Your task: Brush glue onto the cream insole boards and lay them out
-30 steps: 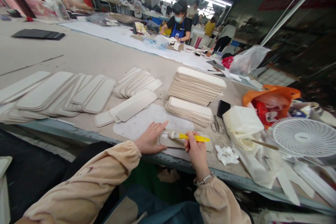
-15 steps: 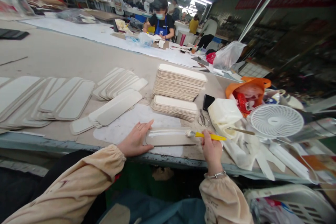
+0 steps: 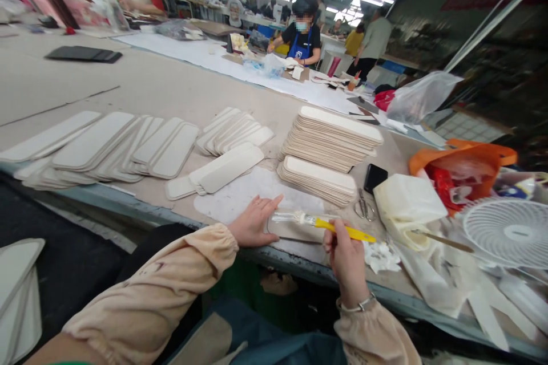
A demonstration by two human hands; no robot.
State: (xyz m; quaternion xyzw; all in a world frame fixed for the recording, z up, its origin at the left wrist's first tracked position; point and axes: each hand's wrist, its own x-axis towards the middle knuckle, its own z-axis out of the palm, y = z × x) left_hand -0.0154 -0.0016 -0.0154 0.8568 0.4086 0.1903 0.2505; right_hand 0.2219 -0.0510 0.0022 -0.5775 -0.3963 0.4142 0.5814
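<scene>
A yellow-handled brush (image 3: 345, 229) is gripped in my right hand (image 3: 347, 254), its bristles loaded with white paste. The bristles rest on a pale, long panel (image 3: 295, 230) with white streaks along its upper side. My left hand (image 3: 256, 223) lies at the panel's left end, fingers spread, thumb and fingertips touching its edge. Under the panel is a stained white sheet (image 3: 214, 205). Just beyond stand two stacks of similar panels, a tall stack (image 3: 329, 140) and a lower stack (image 3: 317, 179).
Fanned panels (image 3: 171, 148) cover the table to the left. Scissors (image 3: 363, 207), a black phone (image 3: 375, 177), a white container (image 3: 409, 198), an orange bag (image 3: 462, 154) and a white fan (image 3: 509, 232) crowd the right. A co-worker in a blue apron (image 3: 299, 45) sits across the table.
The brush has moved left along the panel, toward my left hand. The camera view has turned left, so more of the left side shows. My left hand still lies at the panel's end.
</scene>
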